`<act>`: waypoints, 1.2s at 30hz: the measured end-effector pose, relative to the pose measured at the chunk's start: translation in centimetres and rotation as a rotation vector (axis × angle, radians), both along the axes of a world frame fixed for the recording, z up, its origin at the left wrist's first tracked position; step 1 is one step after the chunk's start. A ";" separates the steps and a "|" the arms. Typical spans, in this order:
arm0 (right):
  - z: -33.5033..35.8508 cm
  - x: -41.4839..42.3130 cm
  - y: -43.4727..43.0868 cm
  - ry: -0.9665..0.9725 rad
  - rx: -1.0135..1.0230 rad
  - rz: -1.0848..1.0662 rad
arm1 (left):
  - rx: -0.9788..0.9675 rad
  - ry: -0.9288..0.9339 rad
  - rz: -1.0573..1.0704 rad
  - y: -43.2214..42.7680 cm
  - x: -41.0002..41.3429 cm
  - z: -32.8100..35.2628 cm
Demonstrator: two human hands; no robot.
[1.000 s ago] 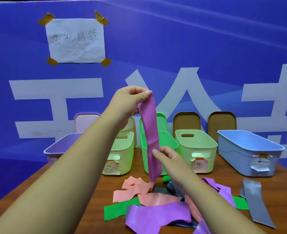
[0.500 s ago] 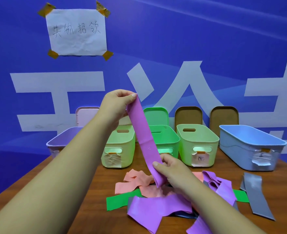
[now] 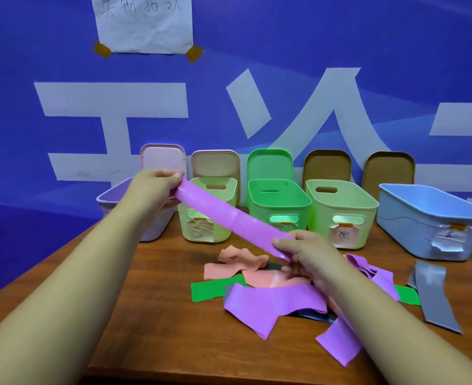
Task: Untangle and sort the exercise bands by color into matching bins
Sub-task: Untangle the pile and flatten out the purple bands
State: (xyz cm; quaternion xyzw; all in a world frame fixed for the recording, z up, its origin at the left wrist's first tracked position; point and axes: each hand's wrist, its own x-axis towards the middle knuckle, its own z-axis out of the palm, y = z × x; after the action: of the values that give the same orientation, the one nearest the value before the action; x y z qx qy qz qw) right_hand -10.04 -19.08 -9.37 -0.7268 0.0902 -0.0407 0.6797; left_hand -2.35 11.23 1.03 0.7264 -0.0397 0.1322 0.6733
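Thumb and fingers (image 3: 173,175) of the left hand (image 3: 157,187) pinch the upper end of a purple band (image 3: 223,218), and the right hand (image 3: 304,251) clamps the lower end between thumb and fingertips (image 3: 280,242). The band is a wide, smooth, glossy strip pulled flat, slanting from upper left down to lower right in the air above a wooden table (image 3: 159,301). It crosses in front of a pale green bin (image 3: 229,198) and reaches toward a bright green bin (image 3: 307,202). A lilac bin (image 3: 109,198) sits behind the left hand, and another pale green bin (image 3: 368,207) and a blue bin (image 3: 435,215) stand to the right. The lower end hangs just above a tangled pile (image 3: 271,301) of purple, salmon, green and dark bands. A grey band (image 3: 435,295) lies apart, near the blue bin. Bare wood shows left of the pile and along the near edge. Both bare forearms reach forward, the left raised, the right low over the pile.
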 end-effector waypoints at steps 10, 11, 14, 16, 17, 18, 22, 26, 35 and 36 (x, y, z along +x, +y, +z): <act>-0.2 4.7 9.7 -0.105 -0.034 -0.006 | 0.108 0.215 0.217 13.4 -7.0 -7.8; -0.4 5.1 11.2 -0.128 -0.082 0.005 | 0.118 0.238 0.235 14.8 -8.0 -8.4; -0.9 7.2 15.2 -0.195 -0.338 0.008 | 0.116 0.312 0.250 18.2 -10.6 -9.9; -1.1 8.6 17.8 -0.221 -0.461 0.025 | 0.071 0.382 0.244 19.8 -12.1 -10.7; -1.2 9.3 18.9 -0.250 -0.505 0.037 | 0.051 0.405 0.241 20.3 -12.8 -11.0; -1.3 10.0 20.1 -0.285 -0.544 0.050 | 0.042 0.419 0.236 20.8 -13.4 -11.2; -1.6 12.2 24.5 -0.407 -0.690 0.134 | 0.064 0.469 0.178 21.8 -15.5 -11.6; -2.1 14.0 27.9 -0.478 -0.835 0.201 | 0.227 0.484 0.129 21.6 -16.0 -12.0; -3.8 15.8 32.6 -0.573 -1.045 0.334 | 0.689 0.357 0.180 22.1 -15.0 -13.5; -3.9 15.8 33.0 -0.590 -1.077 0.345 | 0.717 0.352 0.181 22.2 -15.0 -13.6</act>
State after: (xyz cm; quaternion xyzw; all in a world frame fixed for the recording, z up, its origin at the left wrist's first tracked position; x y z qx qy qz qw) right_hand 5.76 13.92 -13.25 -0.9290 -0.2522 -0.1689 0.2119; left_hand -17.34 33.43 -12.60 0.9271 0.0966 0.0424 0.3597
